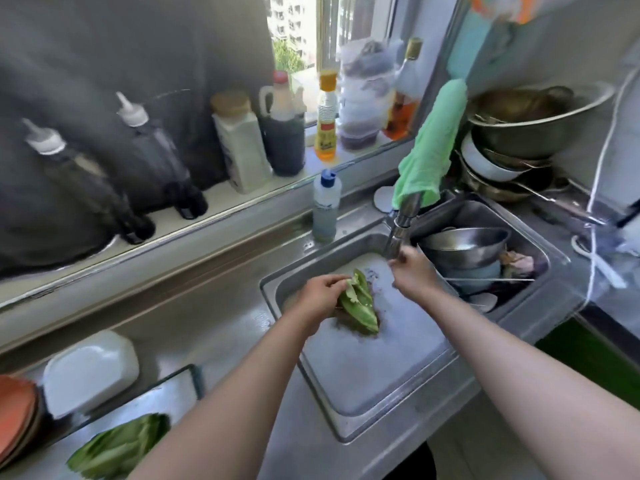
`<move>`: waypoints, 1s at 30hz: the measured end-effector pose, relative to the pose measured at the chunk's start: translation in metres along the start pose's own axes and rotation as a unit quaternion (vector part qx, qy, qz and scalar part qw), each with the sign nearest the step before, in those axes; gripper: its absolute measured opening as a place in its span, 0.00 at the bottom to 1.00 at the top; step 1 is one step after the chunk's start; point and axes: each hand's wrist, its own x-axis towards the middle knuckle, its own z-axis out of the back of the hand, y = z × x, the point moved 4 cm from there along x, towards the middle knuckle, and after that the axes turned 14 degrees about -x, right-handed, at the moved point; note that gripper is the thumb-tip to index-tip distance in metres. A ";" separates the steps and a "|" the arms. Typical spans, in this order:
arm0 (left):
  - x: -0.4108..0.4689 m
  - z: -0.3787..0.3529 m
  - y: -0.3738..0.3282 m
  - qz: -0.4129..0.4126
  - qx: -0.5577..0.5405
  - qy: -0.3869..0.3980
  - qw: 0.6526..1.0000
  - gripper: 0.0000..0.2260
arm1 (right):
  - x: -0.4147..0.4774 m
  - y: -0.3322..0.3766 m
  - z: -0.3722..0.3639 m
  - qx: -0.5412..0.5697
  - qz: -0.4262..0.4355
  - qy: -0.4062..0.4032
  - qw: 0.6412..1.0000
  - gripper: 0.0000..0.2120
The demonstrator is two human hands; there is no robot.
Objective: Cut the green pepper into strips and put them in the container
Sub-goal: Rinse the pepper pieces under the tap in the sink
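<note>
Head view. The green pepper [360, 306], opened into ragged halves, is held over the left basin of the sink [363, 382], clear of the basin floor. It lies directly against my left hand [320, 297] on that hand's right side; the fingers are curled over its upper edge and grip it, thumb side toward me.

My right hand [414, 275] is just beyond the pepper, apart from it, raised to the outlet of the faucet [403, 223]. Its fingers are bent and the tips meet the spout end, but motion blur hides the contact, so I cannot tell whether they grip the spout or only touch it.

A green cloth [433, 143] is draped over the faucet neck. The right basin holds a steel bowl [464, 244] on other dishes.

On the table [207, 323] to the left, more pepper pieces [117, 448] lie on a tray [173, 393]; a white container [90, 370] stands just behind it.
</note>
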 end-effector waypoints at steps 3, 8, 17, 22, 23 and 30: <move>0.016 -0.019 -0.006 0.010 0.009 -0.005 1.000 0.07 | 0.040 0.016 0.028 -0.020 0.046 -0.036 0.998 0.09; 0.031 -0.034 -0.011 0.055 -0.045 0.007 0.997 0.09 | 0.093 0.029 0.040 -0.081 0.067 0.031 0.994 0.11; 0.052 -0.051 -0.003 0.074 -0.098 -0.021 0.992 0.08 | 0.093 0.016 0.040 -0.112 0.027 0.080 0.990 0.06; 0.058 -0.059 0.009 0.086 -0.121 -0.056 0.987 0.07 | 0.070 -0.018 0.012 -0.040 -0.011 0.083 0.996 0.13; 0.058 -0.059 0.010 0.085 -0.126 -0.064 0.986 0.06 | 0.060 -0.023 0.003 -0.023 -0.021 0.128 0.991 0.10; 0.057 -0.060 0.016 0.110 -0.180 -0.069 0.975 0.14 | 0.024 -0.029 -0.020 0.071 -0.081 0.294 0.950 0.10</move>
